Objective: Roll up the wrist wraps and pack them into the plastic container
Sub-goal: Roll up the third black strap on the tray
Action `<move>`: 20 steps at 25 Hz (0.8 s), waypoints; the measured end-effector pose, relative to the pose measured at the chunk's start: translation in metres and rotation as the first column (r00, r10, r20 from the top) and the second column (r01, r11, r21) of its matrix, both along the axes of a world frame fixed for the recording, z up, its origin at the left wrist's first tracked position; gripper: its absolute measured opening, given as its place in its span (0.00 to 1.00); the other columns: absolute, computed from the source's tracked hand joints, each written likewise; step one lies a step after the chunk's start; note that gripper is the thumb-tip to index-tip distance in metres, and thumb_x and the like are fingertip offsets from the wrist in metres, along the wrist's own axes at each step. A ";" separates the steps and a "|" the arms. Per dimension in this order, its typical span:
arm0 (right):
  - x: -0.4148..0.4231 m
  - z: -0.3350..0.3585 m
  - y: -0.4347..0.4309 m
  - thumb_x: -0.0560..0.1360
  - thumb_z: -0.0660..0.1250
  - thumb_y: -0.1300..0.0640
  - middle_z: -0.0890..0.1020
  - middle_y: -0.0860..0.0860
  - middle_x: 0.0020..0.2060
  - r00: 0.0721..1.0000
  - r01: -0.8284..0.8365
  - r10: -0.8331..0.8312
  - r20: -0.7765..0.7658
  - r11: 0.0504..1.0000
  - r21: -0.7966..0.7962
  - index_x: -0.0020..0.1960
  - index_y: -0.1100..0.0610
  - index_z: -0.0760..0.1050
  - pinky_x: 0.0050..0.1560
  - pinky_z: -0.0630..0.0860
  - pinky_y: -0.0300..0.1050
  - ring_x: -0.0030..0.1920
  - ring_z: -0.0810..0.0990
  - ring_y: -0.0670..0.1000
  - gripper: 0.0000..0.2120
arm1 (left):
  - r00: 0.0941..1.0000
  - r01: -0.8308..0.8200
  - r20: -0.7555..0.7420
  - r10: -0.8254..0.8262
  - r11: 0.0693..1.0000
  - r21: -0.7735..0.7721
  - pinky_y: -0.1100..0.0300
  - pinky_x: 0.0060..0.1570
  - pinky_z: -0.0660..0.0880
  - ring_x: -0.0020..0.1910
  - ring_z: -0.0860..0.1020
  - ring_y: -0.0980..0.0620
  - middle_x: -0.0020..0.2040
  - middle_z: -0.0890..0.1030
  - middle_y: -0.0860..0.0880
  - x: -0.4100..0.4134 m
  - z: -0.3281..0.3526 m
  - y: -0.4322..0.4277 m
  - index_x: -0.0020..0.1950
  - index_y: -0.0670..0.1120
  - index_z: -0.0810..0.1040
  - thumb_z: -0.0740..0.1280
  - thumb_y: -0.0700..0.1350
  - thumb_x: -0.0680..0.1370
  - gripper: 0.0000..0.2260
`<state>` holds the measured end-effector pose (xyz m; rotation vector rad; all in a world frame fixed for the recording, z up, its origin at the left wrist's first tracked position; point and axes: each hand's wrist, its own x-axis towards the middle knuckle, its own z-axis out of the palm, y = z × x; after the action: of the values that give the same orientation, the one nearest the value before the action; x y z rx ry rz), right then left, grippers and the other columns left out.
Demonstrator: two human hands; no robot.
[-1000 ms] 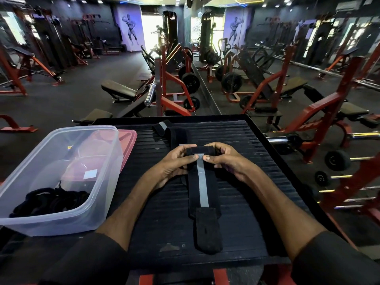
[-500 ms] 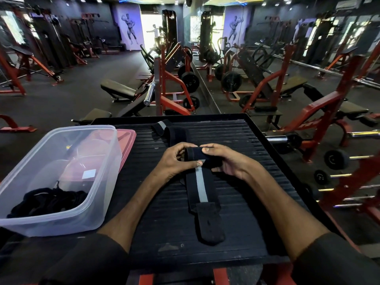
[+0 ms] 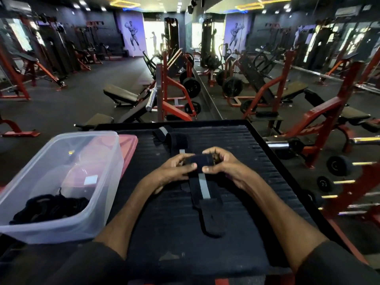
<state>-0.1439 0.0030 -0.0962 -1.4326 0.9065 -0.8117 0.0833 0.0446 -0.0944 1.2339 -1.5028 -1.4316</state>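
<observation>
While the clear plastic container stands at the left of the bench, with a tangle of black fabric in its near end and a pink lid lying behind it, the left hand is placed just to its right. Its forearm runs across the ribbed surface, thumb laid on top of a wrist wrap, fingers curled behind the rolled part.

The wrap lies mid-bench. It is black with a grey stripe down its centre, rolled at the far end, and the rest lies flat toward the person, ending in a wider black tab.

The right hand mirrors the left: thumb on the roll's near edge, fingers hooked over its back. Both hands grasp the one roll.

A second wrap lies loosely folded beyond the hands.

The fingertips behind the roll are hidden. How tightly the roll is wound cannot be made out. The container's dark contents cannot be told apart, and both sleeves are cut off at the lower edge.
</observation>
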 end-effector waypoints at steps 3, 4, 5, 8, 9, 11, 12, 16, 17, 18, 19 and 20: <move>-0.001 -0.006 -0.007 0.63 0.76 0.77 0.81 0.52 0.44 1.000 0.004 -0.005 -0.025 0.999 -0.047 0.57 0.61 0.78 0.45 0.78 0.43 0.46 0.79 0.49 0.25 | 0.996 -0.025 0.081 0.035 0.993 -0.116 0.61 0.57 0.79 0.60 0.81 0.56 0.61 0.82 0.51 -0.001 -0.009 -0.004 0.66 0.52 0.76 0.75 0.46 0.76 0.20; 0.000 -0.006 -0.009 0.62 0.76 0.77 0.82 0.51 0.44 0.999 -0.004 0.003 -0.036 0.999 -0.050 0.55 0.60 0.78 0.45 0.78 0.43 0.46 0.79 0.48 0.25 | 0.992 -0.006 0.122 0.024 0.990 -0.143 0.63 0.60 0.77 0.61 0.80 0.56 0.62 0.81 0.52 -0.002 -0.011 -0.006 0.66 0.51 0.76 0.76 0.45 0.75 0.21; 0.001 -0.006 -0.010 0.61 0.76 0.78 0.82 0.51 0.43 0.999 -0.007 0.005 -0.043 0.999 -0.048 0.54 0.59 0.78 0.44 0.78 0.42 0.45 0.80 0.47 0.25 | 0.985 0.014 0.170 0.014 0.986 -0.164 0.64 0.61 0.76 0.62 0.79 0.57 0.62 0.81 0.53 -0.002 -0.014 -0.008 0.66 0.51 0.76 0.77 0.46 0.75 0.21; 0.002 -0.002 -0.006 0.58 0.76 0.75 0.83 0.50 0.45 0.999 -0.029 0.028 -0.044 0.999 -0.028 0.53 0.56 0.79 0.46 0.79 0.44 0.47 0.81 0.47 0.27 | 0.969 -0.001 0.237 0.065 0.966 -0.260 0.61 0.61 0.76 0.59 0.81 0.58 0.58 0.83 0.54 -0.002 -0.018 -0.010 0.63 0.52 0.79 0.80 0.49 0.70 0.23; 0.001 -0.001 -0.005 0.58 0.76 0.73 0.83 0.51 0.48 0.998 -0.053 0.053 -0.026 0.999 0.007 0.54 0.56 0.79 0.50 0.79 0.46 0.49 0.81 0.49 0.27 | 0.970 -0.025 0.225 0.091 0.959 -0.282 0.60 0.61 0.77 0.57 0.82 0.57 0.57 0.84 0.53 -0.003 -0.018 -0.010 0.62 0.51 0.80 0.81 0.48 0.69 0.23; 0.001 -0.001 -0.007 0.61 0.76 0.68 0.84 0.54 0.54 0.993 -0.108 0.102 0.058 0.988 0.106 0.59 0.56 0.80 0.61 0.77 0.51 0.56 0.82 0.53 0.27 | 0.972 -0.068 0.194 0.133 0.949 -0.308 0.60 0.58 0.79 0.54 0.83 0.57 0.54 0.85 0.53 -0.003 -0.019 -0.009 0.59 0.50 0.81 0.82 0.46 0.67 0.23; 0.001 -0.001 -0.008 0.63 0.76 0.65 0.84 0.55 0.56 0.991 -0.116 0.104 0.090 0.983 0.142 0.61 0.55 0.80 0.65 0.74 0.52 0.59 0.81 0.54 0.26 | 0.970 -0.085 0.189 0.150 0.945 -0.316 0.61 0.56 0.79 0.53 0.83 0.58 0.52 0.85 0.54 -0.005 -0.017 -0.009 0.59 0.51 0.81 0.83 0.46 0.66 0.23; -0.003 0.004 -0.011 0.67 0.78 0.57 0.86 0.52 0.56 0.994 -0.102 0.094 0.052 0.974 0.204 0.63 0.54 0.80 0.61 0.75 0.48 0.61 0.82 0.53 0.25 | 0.953 -0.117 0.216 0.213 0.914 -0.388 0.59 0.55 0.80 0.53 0.83 0.56 0.53 0.84 0.55 -0.009 -0.009 -0.005 0.60 0.52 0.81 0.83 0.48 0.65 0.25; -0.004 0.006 -0.009 0.69 0.79 0.55 0.86 0.52 0.55 0.992 -0.127 0.129 0.005 0.972 0.199 0.63 0.54 0.79 0.59 0.76 0.46 0.59 0.83 0.52 0.23 | 0.949 -0.108 0.228 0.218 0.902 -0.417 0.59 0.55 0.80 0.54 0.83 0.55 0.54 0.83 0.54 -0.009 -0.007 -0.004 0.60 0.51 0.81 0.83 0.48 0.65 0.25; -0.004 0.008 -0.007 0.72 0.78 0.55 0.86 0.51 0.53 0.987 -0.145 0.155 -0.041 0.973 0.180 0.62 0.55 0.79 0.55 0.77 0.44 0.56 0.84 0.50 0.21 | 0.946 -0.093 0.238 0.218 0.891 -0.445 0.59 0.55 0.80 0.55 0.83 0.55 0.55 0.83 0.54 -0.008 -0.006 -0.003 0.61 0.50 0.81 0.83 0.48 0.66 0.26; -0.004 0.008 -0.005 0.73 0.77 0.56 0.86 0.50 0.51 0.986 -0.146 0.158 -0.062 0.976 0.163 0.61 0.55 0.78 0.53 0.78 0.42 0.53 0.85 0.49 0.18 | 0.945 -0.087 0.245 0.217 0.887 -0.453 0.59 0.56 0.80 0.56 0.82 0.55 0.57 0.83 0.54 -0.008 -0.006 -0.002 0.62 0.50 0.80 0.83 0.47 0.66 0.26; -0.003 0.008 -0.004 0.72 0.77 0.57 0.86 0.50 0.50 0.990 -0.124 0.133 -0.051 0.981 0.148 0.60 0.56 0.78 0.52 0.77 0.42 0.52 0.84 0.49 0.18 | 0.950 -0.084 0.236 0.205 0.895 -0.439 0.59 0.56 0.80 0.58 0.82 0.56 0.59 0.82 0.54 -0.008 -0.005 -0.003 0.63 0.51 0.79 0.82 0.46 0.67 0.26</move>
<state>-0.1472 -0.0010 -0.0883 -1.3796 0.8902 -0.5968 0.0758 0.0421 -0.0991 1.2708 -1.7511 -0.7931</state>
